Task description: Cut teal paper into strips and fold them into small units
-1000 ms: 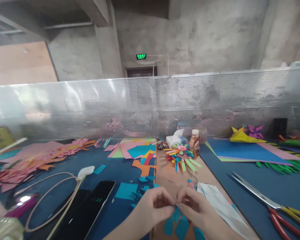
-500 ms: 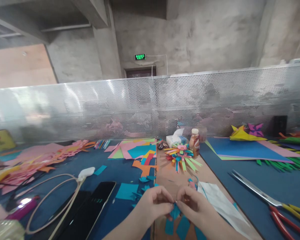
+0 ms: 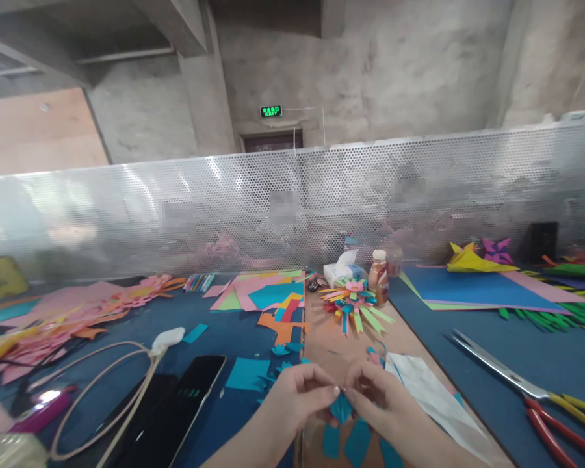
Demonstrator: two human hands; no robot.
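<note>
Between the fingertips of both hands is a small folded piece of blue paper [image 3: 342,411], pointing downward. My left hand [image 3: 306,398] pinches its upper left, thumb against forefinger. From the other side my right hand [image 3: 376,396] pinches its upper right, and the fingertips of the two hands nearly meet. Below the hands, loose blue paper pieces [image 3: 357,442] lie on the brown board [image 3: 316,348]. More folded blue bits [image 3: 280,370] and a blue paper square [image 3: 247,374] rest left of my left hand.
Scissors [image 3: 521,383] with red and yellow handles lie at right, beside a crumpled white sheet [image 3: 424,390]. A phone [image 3: 190,409] and a white cable [image 3: 149,383] are at left. Farther back stand a colourful paper-strip flower [image 3: 353,302], a bottle [image 3: 379,279] and a tissue box [image 3: 338,273].
Both hands stay in almost the same place, still pinching the folded blue paper. The paper shows a little more openly between the fingertips. The camera view has shifted very slightly.
</note>
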